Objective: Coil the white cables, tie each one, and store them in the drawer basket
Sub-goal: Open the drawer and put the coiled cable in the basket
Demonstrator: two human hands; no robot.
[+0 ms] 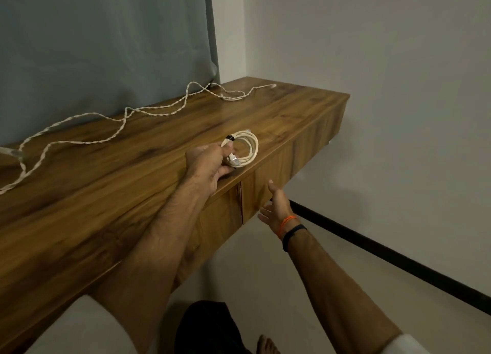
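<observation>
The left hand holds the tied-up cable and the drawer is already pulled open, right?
Not quite. The head view shows the left hand holding the tied coil, but the drawer is shut; the open right hand is only reaching under it.

White coiled cable (247, 147), black tie (230, 138), brown wood-grain shelf (106, 167)
</observation>
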